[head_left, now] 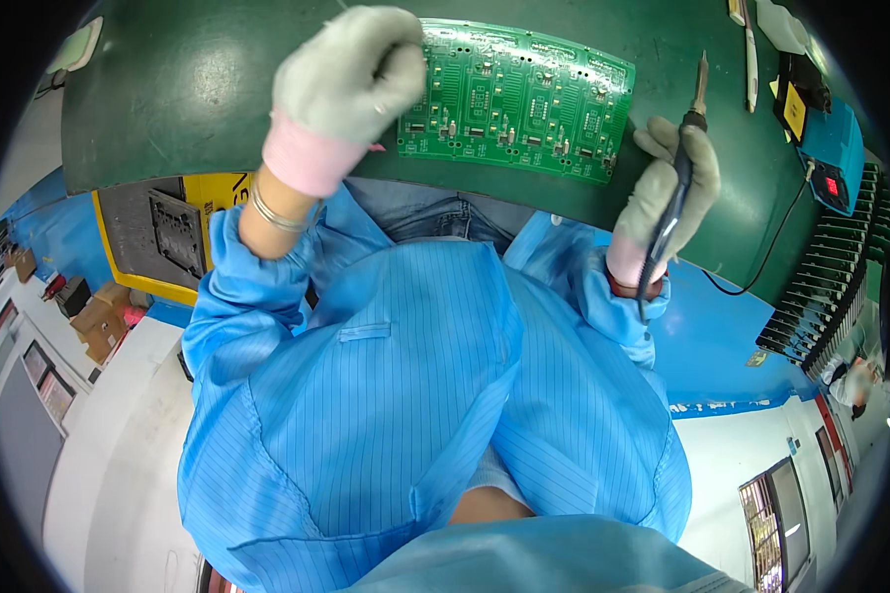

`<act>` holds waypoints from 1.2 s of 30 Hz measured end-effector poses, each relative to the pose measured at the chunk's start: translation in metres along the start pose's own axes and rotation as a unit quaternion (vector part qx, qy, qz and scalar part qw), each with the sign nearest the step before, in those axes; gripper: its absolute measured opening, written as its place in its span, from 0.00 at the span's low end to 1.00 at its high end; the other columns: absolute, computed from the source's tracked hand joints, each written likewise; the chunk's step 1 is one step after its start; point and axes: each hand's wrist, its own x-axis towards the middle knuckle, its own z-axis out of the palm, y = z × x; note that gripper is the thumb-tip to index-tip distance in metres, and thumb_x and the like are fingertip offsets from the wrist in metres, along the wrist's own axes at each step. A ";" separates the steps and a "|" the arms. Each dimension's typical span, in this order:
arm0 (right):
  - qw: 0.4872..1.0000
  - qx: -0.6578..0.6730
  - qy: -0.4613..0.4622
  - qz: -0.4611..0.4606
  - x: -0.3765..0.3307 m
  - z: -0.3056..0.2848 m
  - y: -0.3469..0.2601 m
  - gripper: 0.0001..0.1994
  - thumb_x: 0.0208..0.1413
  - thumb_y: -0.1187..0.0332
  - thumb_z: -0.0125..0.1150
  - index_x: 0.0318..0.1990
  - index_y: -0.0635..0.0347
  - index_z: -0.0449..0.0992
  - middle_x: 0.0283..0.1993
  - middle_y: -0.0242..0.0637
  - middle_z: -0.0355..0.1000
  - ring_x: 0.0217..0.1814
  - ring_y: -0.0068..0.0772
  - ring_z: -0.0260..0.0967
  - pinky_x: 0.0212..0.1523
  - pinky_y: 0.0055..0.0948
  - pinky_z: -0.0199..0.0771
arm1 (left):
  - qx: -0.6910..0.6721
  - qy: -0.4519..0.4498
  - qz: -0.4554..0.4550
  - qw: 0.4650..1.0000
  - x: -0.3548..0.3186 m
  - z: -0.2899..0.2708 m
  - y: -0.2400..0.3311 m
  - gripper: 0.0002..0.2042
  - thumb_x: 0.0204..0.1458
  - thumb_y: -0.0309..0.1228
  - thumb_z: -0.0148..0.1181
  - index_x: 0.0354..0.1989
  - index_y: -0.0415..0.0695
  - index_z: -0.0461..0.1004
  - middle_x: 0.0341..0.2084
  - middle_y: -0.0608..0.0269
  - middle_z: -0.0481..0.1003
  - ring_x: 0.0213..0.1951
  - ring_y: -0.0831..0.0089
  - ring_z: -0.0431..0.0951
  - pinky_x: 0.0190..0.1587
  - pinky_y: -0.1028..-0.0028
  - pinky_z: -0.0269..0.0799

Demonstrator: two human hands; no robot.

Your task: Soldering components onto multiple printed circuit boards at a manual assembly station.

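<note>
Small components (507, 136) already dotted a green rectangular circuit-board panel (514, 94) between a gray-gloved left hand (351, 79), fingers curled together, any grip unclear, and a gray-gloved right hand (670, 188) clamped around a slim dark soldering iron (682, 168), tip off the panel, remaining soldering impossible to judge.

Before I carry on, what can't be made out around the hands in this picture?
All in the head view:
Left hand: whether it grips anything is hidden by its own curl.
Circuit board panel: part of its left end is covered by the left hand; its finest details are too small.
Right hand: part of it is hidden behind the soldering iron.
Green tabletop: far edge cut off by the upper picture edge.
</note>
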 end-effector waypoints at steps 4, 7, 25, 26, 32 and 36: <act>0.998 0.018 -0.002 -0.054 0.008 -0.016 0.010 0.27 0.58 0.56 0.54 0.58 0.64 0.59 0.44 0.47 0.68 0.42 0.34 0.68 0.46 0.32 0.67 | -0.041 -0.021 0.066 0.997 0.000 0.016 0.027 0.05 0.45 0.24 0.59 0.31 0.42 0.76 0.28 0.63 0.74 0.28 0.72 0.74 0.31 0.76 0.70; 0.999 -0.023 -0.044 0.007 0.011 -0.036 0.011 0.26 0.57 0.56 0.56 0.57 0.64 0.62 0.44 0.46 0.67 0.41 0.33 0.68 0.44 0.31 0.67 | -0.055 -0.029 0.090 0.994 0.008 0.031 0.040 0.05 0.44 0.25 0.60 0.30 0.42 0.77 0.29 0.62 0.74 0.31 0.68 0.75 0.33 0.73 0.71; 0.997 0.059 -0.035 0.048 0.016 -0.054 0.025 0.20 0.48 0.58 0.67 0.39 0.65 0.70 0.40 0.56 0.72 0.38 0.37 0.75 0.28 0.17 0.70 | 0.023 -0.012 0.141 0.990 0.034 0.078 0.064 0.05 0.36 0.24 0.60 0.24 0.43 0.73 0.26 0.60 0.70 0.30 0.62 0.73 0.33 0.67 0.70; 0.996 0.059 -0.034 0.050 0.016 -0.055 0.026 0.20 0.48 0.58 0.67 0.39 0.65 0.70 0.40 0.56 0.72 0.38 0.37 0.75 0.28 0.17 0.70 | 0.022 -0.024 0.130 0.991 0.035 0.076 0.066 0.05 0.36 0.24 0.60 0.24 0.43 0.73 0.26 0.60 0.71 0.30 0.62 0.73 0.34 0.67 0.70; 0.998 0.030 -0.059 0.000 0.016 -0.056 0.030 0.20 0.49 0.58 0.67 0.39 0.65 0.70 0.44 0.60 0.71 0.39 0.38 0.76 0.29 0.17 0.72 | 0.015 -0.034 0.124 0.992 0.035 0.075 0.067 0.05 0.36 0.25 0.60 0.25 0.43 0.73 0.27 0.60 0.71 0.30 0.61 0.73 0.34 0.67 0.70; 0.998 0.011 -0.054 0.029 0.015 -0.055 0.027 0.22 0.48 0.56 0.67 0.39 0.66 0.70 0.43 0.58 0.72 0.37 0.35 0.76 0.29 0.17 0.71 | 0.035 -0.024 0.146 0.988 0.033 0.080 0.061 0.05 0.37 0.25 0.60 0.25 0.43 0.73 0.27 0.60 0.71 0.31 0.61 0.73 0.34 0.67 0.70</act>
